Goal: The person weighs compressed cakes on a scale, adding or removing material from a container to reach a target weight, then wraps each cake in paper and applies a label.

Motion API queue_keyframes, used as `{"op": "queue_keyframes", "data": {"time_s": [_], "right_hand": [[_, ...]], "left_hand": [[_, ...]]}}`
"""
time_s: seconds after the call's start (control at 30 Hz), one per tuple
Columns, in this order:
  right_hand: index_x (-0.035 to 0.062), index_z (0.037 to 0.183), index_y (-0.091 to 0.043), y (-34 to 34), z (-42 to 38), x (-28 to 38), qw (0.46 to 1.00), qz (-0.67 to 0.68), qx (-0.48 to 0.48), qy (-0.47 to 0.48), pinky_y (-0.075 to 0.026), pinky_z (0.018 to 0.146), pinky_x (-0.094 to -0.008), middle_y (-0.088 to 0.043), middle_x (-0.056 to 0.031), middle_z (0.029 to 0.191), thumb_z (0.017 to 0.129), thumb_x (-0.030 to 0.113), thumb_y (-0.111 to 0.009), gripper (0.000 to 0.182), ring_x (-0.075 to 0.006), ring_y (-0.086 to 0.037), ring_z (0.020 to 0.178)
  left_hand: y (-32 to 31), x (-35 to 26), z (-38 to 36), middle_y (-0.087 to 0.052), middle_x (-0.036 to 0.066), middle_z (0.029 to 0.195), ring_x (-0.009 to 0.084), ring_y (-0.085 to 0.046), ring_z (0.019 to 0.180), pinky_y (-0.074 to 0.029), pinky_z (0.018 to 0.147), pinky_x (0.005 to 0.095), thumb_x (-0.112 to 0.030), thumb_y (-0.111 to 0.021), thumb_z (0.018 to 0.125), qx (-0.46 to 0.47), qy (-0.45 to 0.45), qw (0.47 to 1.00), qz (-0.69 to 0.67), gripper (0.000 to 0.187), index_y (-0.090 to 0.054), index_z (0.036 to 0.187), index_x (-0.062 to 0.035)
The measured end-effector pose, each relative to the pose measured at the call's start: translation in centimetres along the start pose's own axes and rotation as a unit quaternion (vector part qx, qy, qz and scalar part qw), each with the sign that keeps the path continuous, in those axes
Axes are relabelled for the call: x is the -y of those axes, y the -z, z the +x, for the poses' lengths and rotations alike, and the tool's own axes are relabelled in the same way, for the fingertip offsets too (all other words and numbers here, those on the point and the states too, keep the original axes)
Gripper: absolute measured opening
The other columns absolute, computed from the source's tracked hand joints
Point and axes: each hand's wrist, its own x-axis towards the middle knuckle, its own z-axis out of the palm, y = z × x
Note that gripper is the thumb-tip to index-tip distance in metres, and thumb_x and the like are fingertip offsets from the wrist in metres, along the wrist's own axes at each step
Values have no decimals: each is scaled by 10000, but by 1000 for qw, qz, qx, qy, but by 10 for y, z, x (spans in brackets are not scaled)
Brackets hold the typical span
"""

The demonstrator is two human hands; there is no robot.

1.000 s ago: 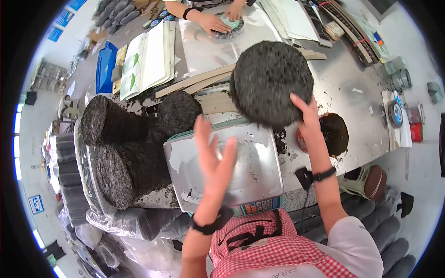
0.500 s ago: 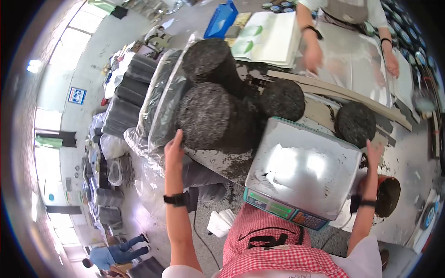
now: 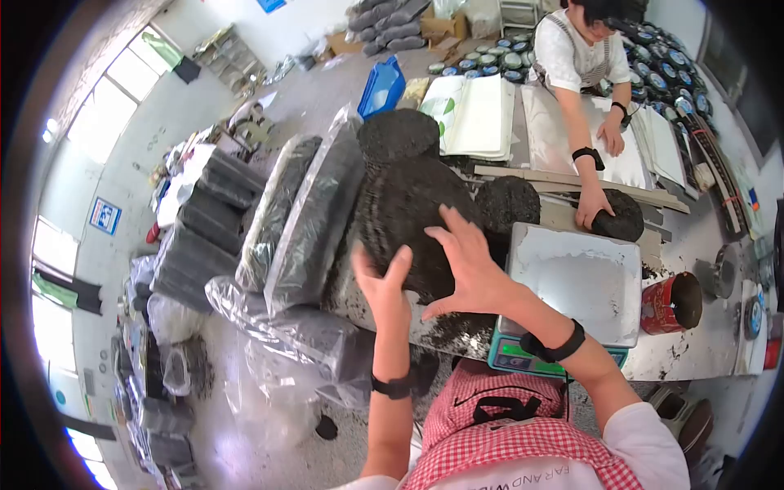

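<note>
A large dark, crumbly block [image 3: 412, 208] stands at the middle of the table, its surface slightly blurred. My left hand [image 3: 384, 282] is at its near left side, thumb and fingers apart. Fingers spread, my right hand [image 3: 472, 265] is over the block's near right part; whether either palm touches it I cannot tell. Behind it stands another dark block [image 3: 398, 135]. A smaller round dark piece [image 3: 508, 202] sits to the right. The silver-topped scale [image 3: 576, 282] lies below my right forearm's far side, with a green display edge.
Across the table a co-worker's hand [image 3: 594, 206] rests on a round dark piece [image 3: 618, 219]. A red can [image 3: 670, 304] stands right of the scale. Plastic-wrapped dark logs [image 3: 306, 220] lie at left. Wooden strips [image 3: 572, 180], an open stack of bags [image 3: 478, 114] and a blue bin [image 3: 382, 88] are farther back.
The view has shifted. My right hand has moved left from beside the scale to the large block, and my left hand is nearer my right. The co-worker's hand has reached the round piece.
</note>
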Motion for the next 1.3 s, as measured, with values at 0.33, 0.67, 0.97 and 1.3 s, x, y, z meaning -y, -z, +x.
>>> {"op": "queue_keyframes", "data": {"time_s": [0.33,0.67,0.97,1.3], "right_hand": [[19,1358,-341,-4,12,6,985,156,65,-47,-280,1086,-423,-309,-241,1433,760,447,-726,829,-373,-298,1350],[124,1205,-596,-4,8,40,987,-132,-93,-5,-449,961,-428,-599,-148,1170,817,233,-664,409,-385,-521,1146],[9,1331,-450,25,-3,5,939,70,-274,-196,-422,959,-324,-529,-182,1286,928,179,-550,449,-239,-546,1129],[79,1243,-477,13,-72,-9,752,496,-346,-263,-405,912,-269,-517,-56,1193,970,158,-502,285,-114,-485,1065]], "left_hand": [[53,29,6,-473,141,1282,293,-496,1180,-442,987,438,-68,-674,806,112,71,980,-149,704,-284,1391,-101],[65,13,5,-435,128,1287,274,-482,1166,-426,994,411,-40,-641,767,134,74,967,-203,753,-229,1396,-93],[116,51,13,-480,210,1274,336,-494,1177,-399,992,370,32,-626,795,94,-137,893,419,506,-483,1279,-8],[-13,12,-29,-564,155,1262,285,-526,1185,-361,932,378,-2,-542,719,235,-482,723,435,432,-692,1091,-162]]}}
